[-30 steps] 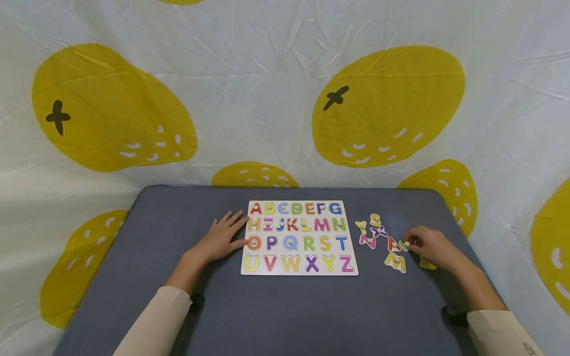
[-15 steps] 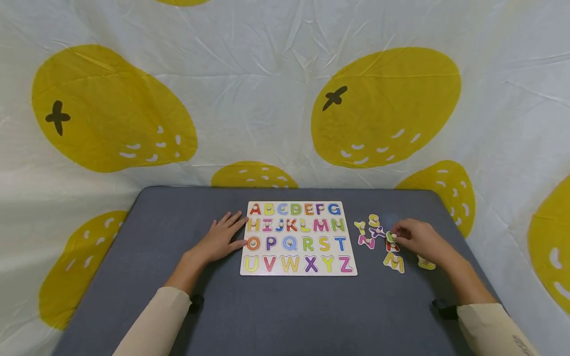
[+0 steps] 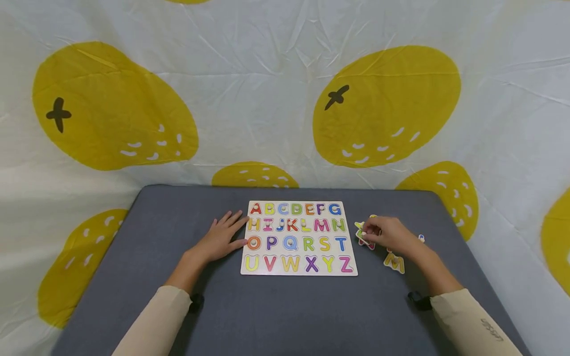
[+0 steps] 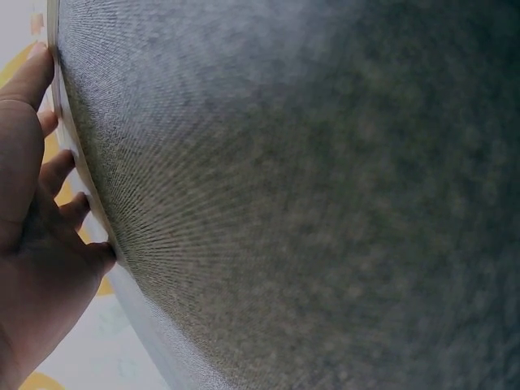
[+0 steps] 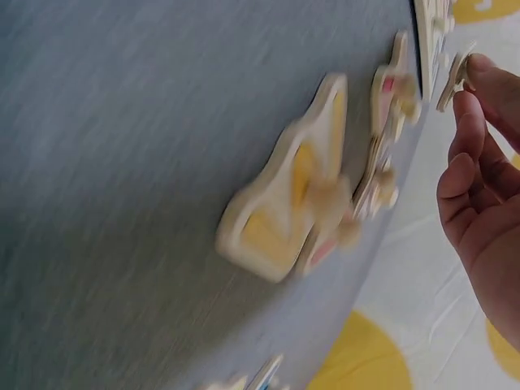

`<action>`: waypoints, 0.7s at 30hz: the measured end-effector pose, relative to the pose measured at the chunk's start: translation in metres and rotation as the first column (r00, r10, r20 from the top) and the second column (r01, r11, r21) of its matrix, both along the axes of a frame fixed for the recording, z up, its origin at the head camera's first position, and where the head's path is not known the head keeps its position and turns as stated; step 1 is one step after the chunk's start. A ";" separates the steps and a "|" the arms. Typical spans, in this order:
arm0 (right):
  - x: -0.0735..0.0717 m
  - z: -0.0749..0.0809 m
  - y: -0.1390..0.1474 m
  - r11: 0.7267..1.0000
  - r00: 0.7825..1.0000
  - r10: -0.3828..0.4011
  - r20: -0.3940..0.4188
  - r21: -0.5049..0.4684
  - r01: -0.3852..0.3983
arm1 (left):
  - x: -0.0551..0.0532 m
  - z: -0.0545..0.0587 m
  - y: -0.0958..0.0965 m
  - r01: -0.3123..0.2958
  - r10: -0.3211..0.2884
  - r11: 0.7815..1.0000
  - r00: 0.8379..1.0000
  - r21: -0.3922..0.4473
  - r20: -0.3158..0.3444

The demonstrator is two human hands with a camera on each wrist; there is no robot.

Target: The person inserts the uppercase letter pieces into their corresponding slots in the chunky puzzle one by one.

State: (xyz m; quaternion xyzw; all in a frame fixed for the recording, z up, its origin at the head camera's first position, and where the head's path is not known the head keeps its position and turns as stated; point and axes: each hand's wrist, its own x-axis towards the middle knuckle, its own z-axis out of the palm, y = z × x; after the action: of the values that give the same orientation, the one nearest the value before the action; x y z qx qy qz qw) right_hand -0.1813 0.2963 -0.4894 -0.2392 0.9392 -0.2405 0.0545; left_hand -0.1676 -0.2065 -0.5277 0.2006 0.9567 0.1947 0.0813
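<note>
A wooden alphabet puzzle board (image 3: 299,273) lies on the table, knobbed letters in its upper rows. My left hand (image 3: 220,240) rests beside its left edge, fingers spread and fingertips right at the rim; the left wrist view shows the fingers along that rim. My right hand (image 3: 394,236) pinches a small green letter puzzle piece (image 3: 361,235) by its knob, held up off the table in the right wrist view. Just under it, a yellow Y piece (image 3: 358,225) and a pink N piece (image 3: 371,245) are partly covered.
A yellow M- or W-shaped piece (image 3: 394,263) lies below the right hand. A small blue piece (image 3: 421,238) peeks out beyond the right wrist. Behind the grey table (image 3: 285,316) hangs a white curtain (image 3: 254,99) with yellow fruit prints.
My right hand has picked up the green letter piece from beside the red A and carried it left toward the board. My left hand has stayed at the board's edge.
</note>
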 end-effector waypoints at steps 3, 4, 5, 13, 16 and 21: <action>-0.004 -0.002 -0.012 1.000 0.999 0.018 0.028 -0.018 -0.017 | 0.000 -0.001 0.000 -0.001 0.001 1.000 1.000 0.000 -0.003; -0.005 -0.003 -0.016 0.999 0.999 0.021 0.048 -0.030 -0.020 | 0.000 -0.001 0.000 -0.001 0.001 1.000 1.000 0.000 -0.005; -0.006 -0.004 -0.020 0.999 0.998 0.022 0.064 -0.038 -0.020 | 0.000 -0.001 0.000 0.000 0.000 1.000 1.000 0.000 -0.006; -0.010 -0.010 -0.055 0.993 0.996 0.081 0.025 -0.093 -0.079 | 0.000 -0.002 0.000 -0.003 0.003 1.000 1.000 0.002 0.001; -0.010 -0.012 -0.069 0.992 0.996 0.088 0.017 -0.091 -0.087 | 0.000 -0.001 0.000 -0.002 0.002 1.000 1.000 0.004 0.001; -0.011 -0.012 -0.090 0.991 0.994 0.104 0.033 -0.089 -0.100 | 0.000 0.001 0.001 0.001 -0.001 1.000 1.000 0.001 -0.006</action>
State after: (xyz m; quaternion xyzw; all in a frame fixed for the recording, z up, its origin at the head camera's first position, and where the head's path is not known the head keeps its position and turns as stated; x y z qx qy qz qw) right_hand -0.1921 0.2062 -0.5018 -0.2845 0.9132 -0.2824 0.0738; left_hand -0.1674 -0.2054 -0.5266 0.2014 0.9567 0.1946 0.0786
